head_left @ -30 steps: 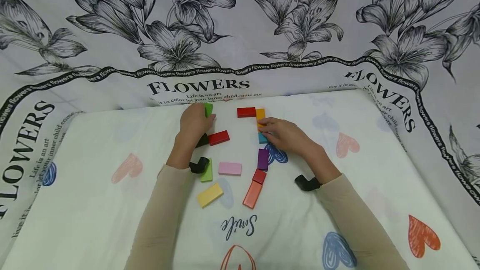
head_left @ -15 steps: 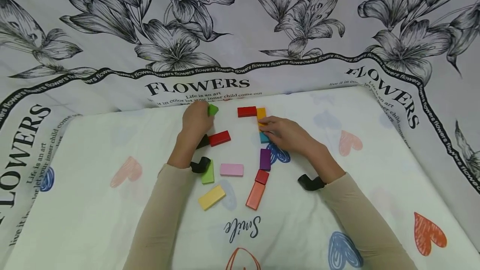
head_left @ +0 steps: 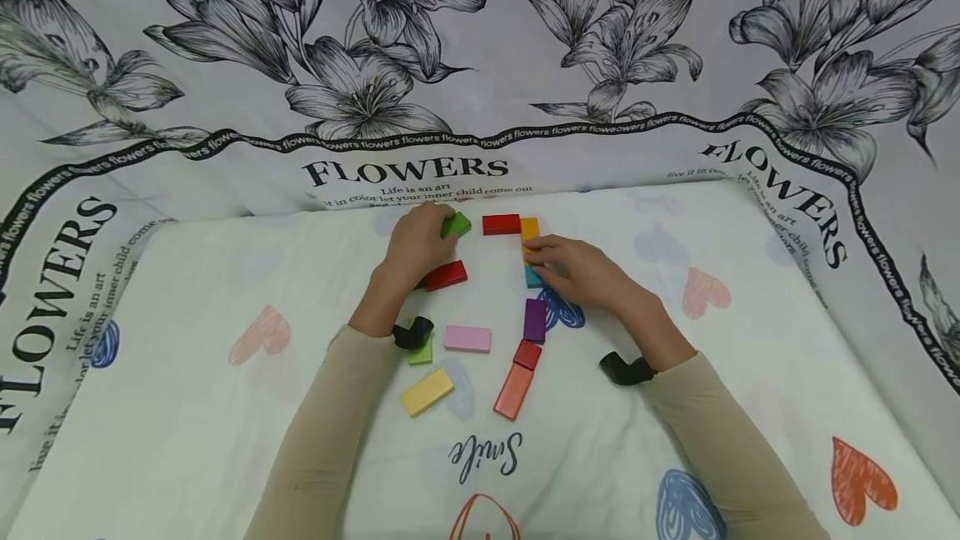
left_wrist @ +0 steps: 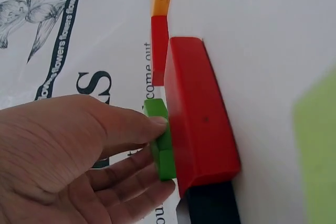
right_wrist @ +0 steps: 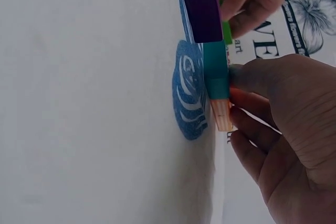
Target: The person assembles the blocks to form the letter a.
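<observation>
My left hand (head_left: 418,242) pinches a green block (head_left: 457,224) between thumb and fingers near the far edge. In the left wrist view this block (left_wrist: 164,142) is beyond a red block (left_wrist: 202,114) whose end meets a black block (left_wrist: 212,205). My right hand (head_left: 579,272) holds an orange block (head_left: 530,228) by its side with the fingertips, the thumb beside a teal block (head_left: 533,277). Another red block (head_left: 501,225) touches the orange one at its far end. Fingers partly hide the orange and teal blocks.
Below the teal block lie purple (head_left: 535,321), small red (head_left: 527,354) and salmon (head_left: 514,391) blocks in a line. Pink (head_left: 468,339), yellow (head_left: 427,392) and light green (head_left: 422,350) blocks lie left of them. A printed white cloth (head_left: 600,465) covers the surface.
My left hand has moved right with the green block, bringing it closer to the far red block, and the green block has turned. My right hand stays at the orange block.
</observation>
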Demonstrator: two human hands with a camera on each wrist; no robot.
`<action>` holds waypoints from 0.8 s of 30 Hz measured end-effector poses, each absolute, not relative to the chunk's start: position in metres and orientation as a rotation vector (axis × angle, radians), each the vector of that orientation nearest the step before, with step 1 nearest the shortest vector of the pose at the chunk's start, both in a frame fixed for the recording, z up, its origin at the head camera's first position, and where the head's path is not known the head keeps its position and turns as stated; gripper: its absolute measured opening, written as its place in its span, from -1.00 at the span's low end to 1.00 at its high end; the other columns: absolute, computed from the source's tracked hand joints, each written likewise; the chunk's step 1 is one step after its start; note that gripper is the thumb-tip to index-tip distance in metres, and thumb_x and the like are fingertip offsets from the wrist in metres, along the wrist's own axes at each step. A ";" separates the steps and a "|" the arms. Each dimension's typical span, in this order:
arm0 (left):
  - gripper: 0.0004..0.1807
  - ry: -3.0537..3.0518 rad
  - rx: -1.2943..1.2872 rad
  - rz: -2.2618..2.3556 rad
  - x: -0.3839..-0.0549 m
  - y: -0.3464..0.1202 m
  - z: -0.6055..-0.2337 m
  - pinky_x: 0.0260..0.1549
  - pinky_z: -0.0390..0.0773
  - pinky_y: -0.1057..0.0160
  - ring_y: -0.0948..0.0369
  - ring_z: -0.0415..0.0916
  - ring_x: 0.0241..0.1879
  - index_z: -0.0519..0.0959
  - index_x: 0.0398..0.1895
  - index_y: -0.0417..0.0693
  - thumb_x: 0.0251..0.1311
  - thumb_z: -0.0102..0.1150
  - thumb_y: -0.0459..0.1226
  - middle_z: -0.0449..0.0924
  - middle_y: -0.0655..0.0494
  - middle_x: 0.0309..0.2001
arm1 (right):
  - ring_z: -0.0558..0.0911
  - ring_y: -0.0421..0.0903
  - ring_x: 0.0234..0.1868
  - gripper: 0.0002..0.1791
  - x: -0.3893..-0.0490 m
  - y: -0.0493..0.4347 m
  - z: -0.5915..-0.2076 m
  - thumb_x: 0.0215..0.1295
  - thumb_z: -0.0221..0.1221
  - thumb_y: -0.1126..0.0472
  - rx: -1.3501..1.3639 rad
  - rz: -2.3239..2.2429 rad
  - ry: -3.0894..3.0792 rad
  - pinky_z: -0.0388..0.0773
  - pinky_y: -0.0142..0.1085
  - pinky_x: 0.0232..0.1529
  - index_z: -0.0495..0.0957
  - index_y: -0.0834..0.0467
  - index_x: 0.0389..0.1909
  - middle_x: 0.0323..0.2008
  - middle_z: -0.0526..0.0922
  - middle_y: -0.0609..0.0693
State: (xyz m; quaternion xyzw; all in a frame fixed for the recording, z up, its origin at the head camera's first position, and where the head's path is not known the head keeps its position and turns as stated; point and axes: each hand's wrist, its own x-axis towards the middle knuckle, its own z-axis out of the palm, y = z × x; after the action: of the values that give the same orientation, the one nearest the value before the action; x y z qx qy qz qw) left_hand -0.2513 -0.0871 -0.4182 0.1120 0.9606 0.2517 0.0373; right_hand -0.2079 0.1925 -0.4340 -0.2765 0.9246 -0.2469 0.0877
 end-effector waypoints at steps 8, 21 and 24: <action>-0.56 2.948 0.423 0.707 -0.251 -0.078 -0.419 0.08 0.63 0.01 -0.03 0.57 0.01 0.62 0.30 -0.26 0.37 0.19 -0.40 0.68 -0.19 0.15 | 0.46 0.11 0.55 -0.56 -0.208 0.193 -0.435 0.55 0.22 0.15 -0.826 -0.746 2.752 0.40 0.07 0.56 0.59 0.18 0.36 0.46 0.56 0.06; -0.60 2.945 0.483 0.617 -0.250 -0.071 -0.419 0.09 0.65 0.03 -0.03 0.58 -0.01 0.64 0.28 -0.23 0.39 0.22 -0.39 0.67 -0.17 0.09 | 0.45 0.12 0.56 -0.56 -0.208 0.192 -0.435 0.55 0.22 0.15 -0.799 -0.735 2.753 0.41 0.08 0.55 0.59 0.16 0.37 0.47 0.55 0.05; -0.59 2.936 0.484 0.620 -0.251 -0.071 -0.419 0.10 0.65 0.03 -0.03 0.58 0.00 0.63 0.29 -0.23 0.40 0.21 -0.39 0.67 -0.17 0.10 | 0.45 0.11 0.56 -0.55 -0.208 0.192 -0.434 0.55 0.22 0.15 -0.794 -0.733 2.751 0.40 0.08 0.55 0.59 0.16 0.38 0.47 0.55 0.05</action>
State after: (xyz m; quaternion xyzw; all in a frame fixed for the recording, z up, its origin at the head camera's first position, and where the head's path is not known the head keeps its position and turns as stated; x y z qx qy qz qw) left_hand -0.2506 -0.0712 -0.4195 0.1589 0.9647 0.2038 0.0508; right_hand -0.2080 0.1922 -0.4338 -0.2676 0.9266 -0.2471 0.0929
